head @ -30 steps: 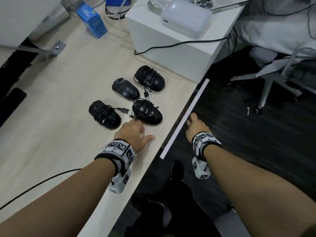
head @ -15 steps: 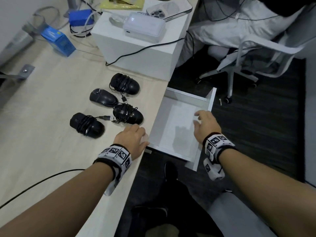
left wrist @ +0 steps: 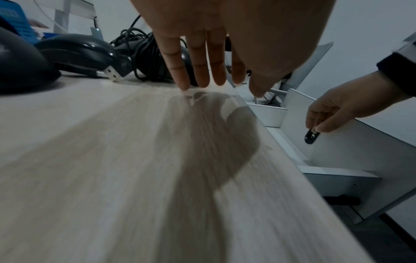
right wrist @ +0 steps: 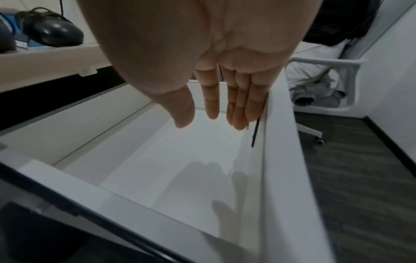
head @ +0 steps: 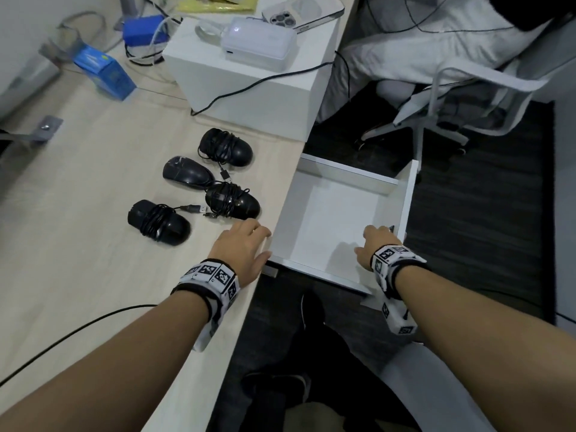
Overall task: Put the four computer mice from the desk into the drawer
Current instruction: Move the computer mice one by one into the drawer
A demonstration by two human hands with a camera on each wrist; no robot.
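Observation:
Four black mice lie on the wooden desk: one cable-wrapped at the back, a bare one, one cable-wrapped near the edge, and another to the left. The white drawer stands pulled out to the right of the desk edge, with nothing inside. My left hand rests flat on the desk edge just in front of the nearest mouse, fingers straight. My right hand hangs inside the drawer, with straight fingers against the inner face of its front panel.
A white box at the back of the desk carries a white device and a phone, with a black cable trailing off it. A blue carton lies back left. A white office chair stands beyond the drawer on dark floor.
The drawer went from shut to pulled well out, my right hand travelling with its front panel. My left hand stayed at the desk edge. The mice have not moved.

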